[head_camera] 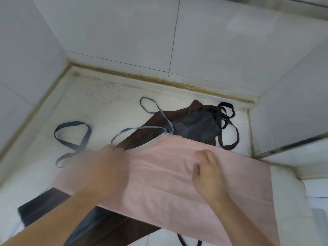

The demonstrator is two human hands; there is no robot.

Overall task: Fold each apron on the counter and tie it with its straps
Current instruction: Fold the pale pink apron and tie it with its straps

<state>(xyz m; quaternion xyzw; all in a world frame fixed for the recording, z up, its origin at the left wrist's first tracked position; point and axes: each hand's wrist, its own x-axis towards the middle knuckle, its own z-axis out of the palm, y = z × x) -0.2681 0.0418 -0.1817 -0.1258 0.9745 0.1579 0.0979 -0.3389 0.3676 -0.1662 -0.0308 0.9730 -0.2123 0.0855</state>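
The white counter [99,107] fills the tiled corner, and the landmark here is the pink apron [177,183], spread as a long folded band across the near part of it. That flat lay looks deliberate: a smooth strip is what you want before the next fold and the tying.

Under the pink apron, poking out beyond its far edge and again at its near-left edge, there's a brown apron [150,125], apparently waiting its turn. Just beyond the pink apron's far edge sits a dark grey apron [195,126], already a compact bundle with its black straps [225,112] wrapped around it, so that one reads as done.

The pink apron's own grey-blue straps [72,137] trail off its far-left corner in loose loops, kept clear of the fabric, handy for tying later.

Now the hands. The left hand [104,169] lies on the pink apron's left end, fingertips at the far corner where the straps start; it's blurred, so I can't tell whether it pinches anything. The right hand [207,173] rests on the middle of the apron, fingers loosely bent, pressing and gripping nothing.
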